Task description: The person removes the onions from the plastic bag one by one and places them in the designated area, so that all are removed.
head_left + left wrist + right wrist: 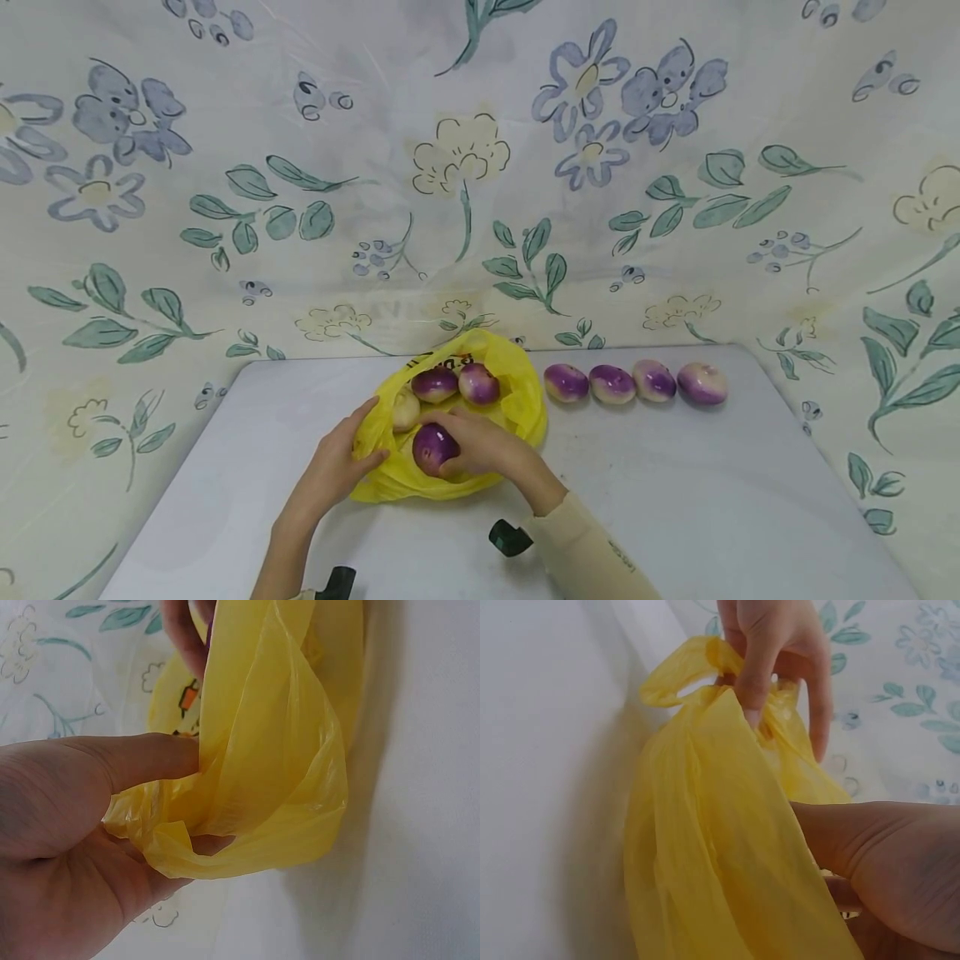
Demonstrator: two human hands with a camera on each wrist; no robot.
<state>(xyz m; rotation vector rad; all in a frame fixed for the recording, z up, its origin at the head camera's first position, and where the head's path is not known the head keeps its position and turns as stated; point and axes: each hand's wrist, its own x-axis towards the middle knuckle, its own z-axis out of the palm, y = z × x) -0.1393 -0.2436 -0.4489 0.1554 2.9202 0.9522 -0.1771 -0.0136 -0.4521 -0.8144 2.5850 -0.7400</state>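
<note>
The left hand pinched the yellow plastic bag near its rim, best held wide, while the right hand gripped a purple-topped turnip inside; such smooth roundness seemed to need a full, firm hold. The bag hid that turnip from the right wrist camera; farther back, creases left black lettering unreadable

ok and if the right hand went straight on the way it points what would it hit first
Past the purple vegetable it grips, the right hand would probably meet the pale round one inside the yellow bag first, though depth there is hard to judge.
</note>
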